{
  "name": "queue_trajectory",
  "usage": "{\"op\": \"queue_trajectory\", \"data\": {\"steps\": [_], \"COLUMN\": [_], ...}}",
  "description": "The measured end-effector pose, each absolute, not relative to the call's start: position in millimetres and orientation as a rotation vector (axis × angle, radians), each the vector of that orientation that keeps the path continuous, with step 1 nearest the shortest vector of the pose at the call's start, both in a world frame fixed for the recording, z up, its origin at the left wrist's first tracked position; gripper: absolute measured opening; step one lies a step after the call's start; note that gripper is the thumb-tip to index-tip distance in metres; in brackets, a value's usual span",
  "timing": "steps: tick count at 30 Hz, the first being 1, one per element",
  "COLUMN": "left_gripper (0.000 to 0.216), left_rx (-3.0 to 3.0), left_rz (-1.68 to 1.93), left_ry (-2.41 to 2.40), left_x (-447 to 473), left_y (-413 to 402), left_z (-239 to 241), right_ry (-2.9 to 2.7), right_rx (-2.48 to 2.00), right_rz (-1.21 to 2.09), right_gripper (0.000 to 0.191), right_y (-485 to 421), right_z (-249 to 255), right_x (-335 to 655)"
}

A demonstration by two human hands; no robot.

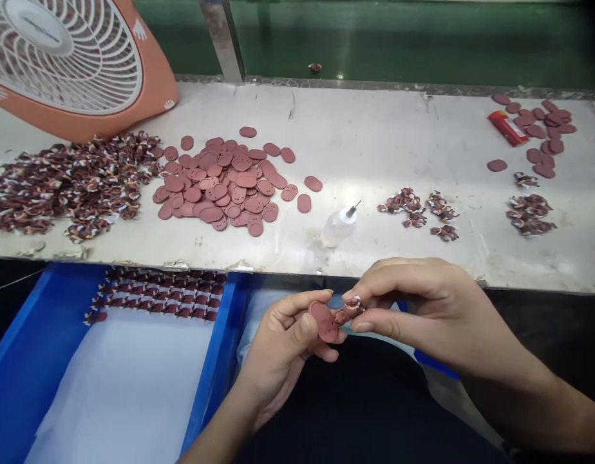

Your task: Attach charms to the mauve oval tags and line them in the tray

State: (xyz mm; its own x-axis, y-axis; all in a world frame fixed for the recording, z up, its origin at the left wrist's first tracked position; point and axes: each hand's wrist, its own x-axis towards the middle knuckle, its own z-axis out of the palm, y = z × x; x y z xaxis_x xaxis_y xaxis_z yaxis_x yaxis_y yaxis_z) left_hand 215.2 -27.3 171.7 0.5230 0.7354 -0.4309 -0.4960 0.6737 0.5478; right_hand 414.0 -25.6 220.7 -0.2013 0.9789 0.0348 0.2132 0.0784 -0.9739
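Left hand: The left hand (283, 335) pinches one oval disc (322, 321) between thumb and fingers, its face turned up and small dark holes near its lower end.
Right hand: The right hand (427, 309) pinches a small brown figure (353, 309) between thumb and index fingertip.
Disc to figure: From the right fingertips, the disc lies directly to the left, at the figure's near end. The disc's long axis runs steeply down to the right; the figure's slants up to the right, across it. Whether they touch, I cannot tell from where I stand.
Nearer hand: The right is nearer the figure, the left nearer the disc; both meet in front of the body, just below the bench edge.
Bottle: A white bottle (337, 229) with a thin metal tip stands on the bench (365, 142), beyond the hands.
Blue tray: To the left, a blue tray (213, 351) holds a white sheet (128, 380), with rows of figures and discs (162, 299) at its far end.
Bench stock: A disc pile (225, 183) lies left of the bottle, a figure heap (70, 187) farther left, small figure clusters (404, 203) to the right.
Far edge: An orange fan (155, 71) at left; a red packet (507, 127) among loose discs (561, 122) at right.
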Motion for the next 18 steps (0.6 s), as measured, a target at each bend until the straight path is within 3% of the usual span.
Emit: {"op": "queue_trajectory", "data": {"steps": [18], "left_gripper": [0.029], "left_rx": [0.327], "left_rz": [0.673], "left_ry": [0.717], "left_x": [215.7], "left_y": [-29.0], "left_z": [170.7], "right_ry": [-1.844], "right_rx": [-1.158], "right_rz": [1.192], "right_gripper": [0.007], "right_y": [-19.1], "right_z": [225.4], "right_x": [414.4]}}
